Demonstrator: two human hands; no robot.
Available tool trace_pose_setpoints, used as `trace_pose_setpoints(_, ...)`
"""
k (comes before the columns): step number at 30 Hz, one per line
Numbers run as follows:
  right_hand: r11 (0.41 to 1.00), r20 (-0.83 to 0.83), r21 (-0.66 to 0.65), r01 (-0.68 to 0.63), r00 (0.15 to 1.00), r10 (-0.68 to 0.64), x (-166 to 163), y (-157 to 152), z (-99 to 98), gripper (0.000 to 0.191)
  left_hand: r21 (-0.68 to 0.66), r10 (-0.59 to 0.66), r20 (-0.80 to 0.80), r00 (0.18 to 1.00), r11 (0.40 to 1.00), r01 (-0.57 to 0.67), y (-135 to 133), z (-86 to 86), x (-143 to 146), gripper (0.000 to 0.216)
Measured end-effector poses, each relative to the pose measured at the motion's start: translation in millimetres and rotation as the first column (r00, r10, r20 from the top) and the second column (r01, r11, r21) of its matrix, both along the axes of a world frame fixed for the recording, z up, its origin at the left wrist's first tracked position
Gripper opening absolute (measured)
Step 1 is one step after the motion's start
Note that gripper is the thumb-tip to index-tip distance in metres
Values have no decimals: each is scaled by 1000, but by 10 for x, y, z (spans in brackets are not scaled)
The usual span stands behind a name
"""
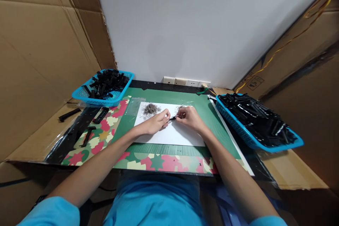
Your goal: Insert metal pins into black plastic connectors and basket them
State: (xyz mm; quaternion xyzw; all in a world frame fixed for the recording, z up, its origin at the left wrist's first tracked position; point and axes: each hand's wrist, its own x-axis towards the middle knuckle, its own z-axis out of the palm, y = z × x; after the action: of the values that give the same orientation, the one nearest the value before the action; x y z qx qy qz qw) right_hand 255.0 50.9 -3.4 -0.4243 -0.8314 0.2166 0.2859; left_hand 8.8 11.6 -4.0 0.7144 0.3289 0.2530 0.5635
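Over a white sheet (172, 136), my left hand (156, 122) is closed on a small black plastic part (172, 118). My right hand (189, 117) meets it from the other side, thumb and fingers pinched at the part's right end. Whatever tiny piece may sit between those fingertips is too small to name. Just beyond my left hand lies a heap of tiny brownish metal pieces (151, 109). A second, smaller pile of tiny pieces (180, 108) shows partly behind my right hand.
At the back left stands a blue basket (76, 94) of black plastic parts; another blue basket (254, 144) of them stands right. Loose black parts (88, 136) lie on the patterned left edge. A clear bag (134, 107) lies by the sheet. Cardboard walls (39, 42) flank both sides.
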Motion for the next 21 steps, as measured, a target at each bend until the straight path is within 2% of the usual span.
trace_pose_setpoints(4,1000,-20,3,-9,1000,9,-4,6,-24,10,2,31,-14,999,1000,-31,-20,36,25,32)
trace_pose_setpoints(7,999,-4,-10,-35,999,35,4,-18,25,11,62,46,-75,996,997,-41,-62,90,30,29)
trace_pose_setpoints(12,998,26,-31,-52,998,53,37,-55,96,11,204,70,-216,974,979,-25,-164,189,20,12)
trace_pose_setpoints(16,994,76,-50,-95,992,99,98,-72,137,9,246,85,-297,951,969,-10,-224,235,21,4)
trace_pose_setpoints(21,989,139,-32,-142,980,145,140,-106,201,10,271,75,-337,938,963,20,-253,276,28,7)
